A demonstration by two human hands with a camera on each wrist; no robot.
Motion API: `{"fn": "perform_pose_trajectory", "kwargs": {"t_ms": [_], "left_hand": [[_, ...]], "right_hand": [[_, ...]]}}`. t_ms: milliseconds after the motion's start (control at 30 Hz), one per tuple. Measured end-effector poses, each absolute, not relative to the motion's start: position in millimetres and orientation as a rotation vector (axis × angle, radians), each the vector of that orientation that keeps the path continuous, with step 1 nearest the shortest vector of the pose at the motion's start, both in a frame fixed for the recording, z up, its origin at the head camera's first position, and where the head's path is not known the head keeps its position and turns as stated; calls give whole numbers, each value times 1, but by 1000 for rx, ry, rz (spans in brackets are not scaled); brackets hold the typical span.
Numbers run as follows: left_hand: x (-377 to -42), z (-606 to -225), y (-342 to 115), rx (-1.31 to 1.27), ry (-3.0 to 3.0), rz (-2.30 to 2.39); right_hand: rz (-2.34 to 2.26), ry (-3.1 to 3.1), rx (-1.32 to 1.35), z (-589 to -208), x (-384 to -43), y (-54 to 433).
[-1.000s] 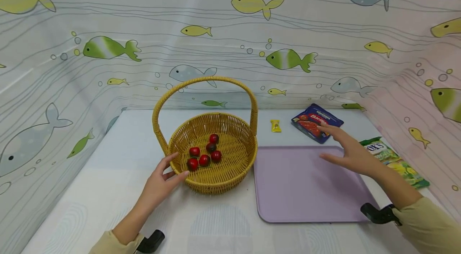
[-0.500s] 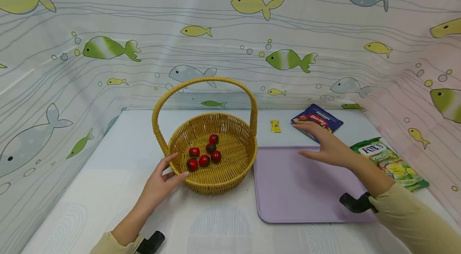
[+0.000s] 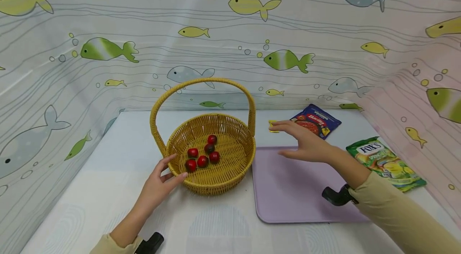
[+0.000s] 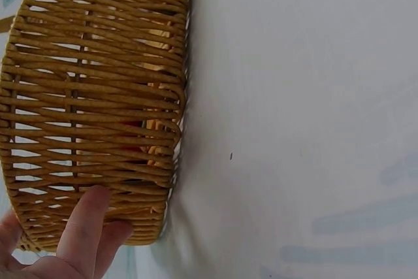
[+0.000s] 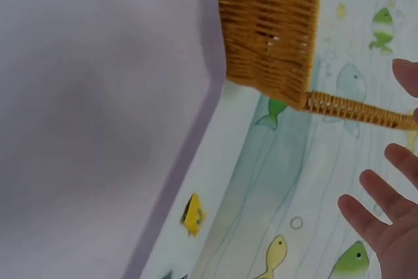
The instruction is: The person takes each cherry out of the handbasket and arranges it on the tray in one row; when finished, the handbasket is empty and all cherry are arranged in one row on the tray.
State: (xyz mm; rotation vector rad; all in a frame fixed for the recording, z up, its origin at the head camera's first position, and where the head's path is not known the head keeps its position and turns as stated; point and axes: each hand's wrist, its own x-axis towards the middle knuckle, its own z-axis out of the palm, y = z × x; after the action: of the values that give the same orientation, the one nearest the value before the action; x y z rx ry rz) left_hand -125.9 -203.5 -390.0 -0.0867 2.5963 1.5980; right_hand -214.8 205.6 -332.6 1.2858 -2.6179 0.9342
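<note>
A woven basket [image 3: 234, 174] with a tall arched handle holds several red cherries [image 3: 203, 161]. My left hand [image 3: 158, 184] rests against its near left side, thumb and forefinger at the rim; in the left wrist view, fingertips [image 4: 96, 195] touch the outer wall. Over the far part of a purple tray [image 3: 284, 202], my right hand [image 3: 309, 144] hovers with spread fingers, holding nothing. Its fingertips partly cover a small yellow-wrapped sweet [image 3: 272, 122] behind the tray in the head view. That sweet [image 5: 193, 215] shows fully in the right wrist view, apart from the hand.
A dark blue Barilla pouch [image 3: 317, 119] lies behind the tray, partly covered by my right hand in the head view. On the right lies a green Fox's bag [image 3: 389, 164]. A fish-patterned curtain [image 3: 216, 18] surrounds the white table [image 3: 115, 158].
My right hand has moved left across the tray, from in front of the Barilla pouch towards the yellow sweet. The left hand, basket and cherries have stayed in place.
</note>
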Motion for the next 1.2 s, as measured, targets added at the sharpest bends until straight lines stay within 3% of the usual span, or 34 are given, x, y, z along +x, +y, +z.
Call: {"fn": "perform_pose_trajectory", "kwargs": {"t_ms": [700,1200], "left_hand": [[-126,-390,-203,-98,2596,1604],[-126,-391,-203,-97,2607,1593]], "right_hand": [[928,-2553,1606,-313,-226,139],[893,-2613,1774,-306,-253,82]]}}
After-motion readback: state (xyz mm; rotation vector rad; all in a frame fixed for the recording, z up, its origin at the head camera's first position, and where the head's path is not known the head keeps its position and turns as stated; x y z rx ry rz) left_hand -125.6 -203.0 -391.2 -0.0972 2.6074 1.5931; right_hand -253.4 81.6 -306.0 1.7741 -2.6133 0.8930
